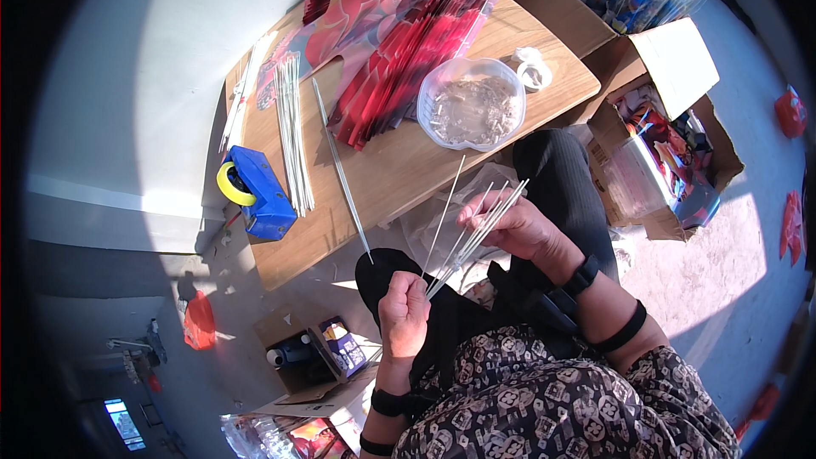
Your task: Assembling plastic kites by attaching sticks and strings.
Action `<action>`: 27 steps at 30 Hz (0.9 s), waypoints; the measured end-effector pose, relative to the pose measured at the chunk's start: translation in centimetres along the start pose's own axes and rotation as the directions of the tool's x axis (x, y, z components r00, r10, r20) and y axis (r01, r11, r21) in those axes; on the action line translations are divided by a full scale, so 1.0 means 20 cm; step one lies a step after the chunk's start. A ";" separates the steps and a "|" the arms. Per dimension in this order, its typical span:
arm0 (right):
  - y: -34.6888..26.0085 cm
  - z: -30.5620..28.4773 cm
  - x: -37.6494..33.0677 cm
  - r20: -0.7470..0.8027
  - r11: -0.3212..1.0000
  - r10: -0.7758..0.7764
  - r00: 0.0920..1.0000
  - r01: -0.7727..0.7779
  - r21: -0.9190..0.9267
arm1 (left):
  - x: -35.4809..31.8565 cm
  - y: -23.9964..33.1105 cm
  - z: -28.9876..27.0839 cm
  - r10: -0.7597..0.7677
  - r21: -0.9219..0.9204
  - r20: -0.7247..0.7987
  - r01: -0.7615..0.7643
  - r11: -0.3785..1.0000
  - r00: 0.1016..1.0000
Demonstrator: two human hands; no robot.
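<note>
My left hand grips the lower ends of a bundle of thin white rods over my lap. My right hand closes around the same rods higher up, and their tips fan out toward the table. One rod stands apart from the bundle, slanting up to the table edge. Both wrists wear black bands. On the wooden table a single long rod lies by itself, with a sheaf of more rods to its left.
A blue tape dispenser with a yellow roll sits at the table's left end. Red folded printed sheets, a clear plastic bowl of small bits and a tape ring lie farther back. Open cardboard boxes stand right; another box below left.
</note>
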State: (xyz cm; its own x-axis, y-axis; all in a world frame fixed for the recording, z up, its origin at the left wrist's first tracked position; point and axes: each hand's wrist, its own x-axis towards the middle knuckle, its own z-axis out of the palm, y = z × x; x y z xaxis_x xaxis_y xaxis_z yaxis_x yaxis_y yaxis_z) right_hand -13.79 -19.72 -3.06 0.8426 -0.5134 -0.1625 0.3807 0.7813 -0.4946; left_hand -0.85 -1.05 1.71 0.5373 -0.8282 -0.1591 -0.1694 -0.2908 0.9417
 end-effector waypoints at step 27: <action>0.03 -0.14 0.04 -0.134 0.960 -0.037 0.990 0.072 0.270 | 0.01 0.00 0.01 0.027 0.082 0.072 -0.033 0.996 0.997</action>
State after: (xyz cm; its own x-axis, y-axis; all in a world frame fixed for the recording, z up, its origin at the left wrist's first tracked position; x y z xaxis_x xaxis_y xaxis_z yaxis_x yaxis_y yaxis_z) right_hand -13.93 -20.75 -5.82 0.7695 -0.5848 -0.2566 0.5293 0.8088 -0.2561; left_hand -0.93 -1.24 1.74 0.4720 -0.8679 -0.1545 -0.2540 -0.3017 0.9189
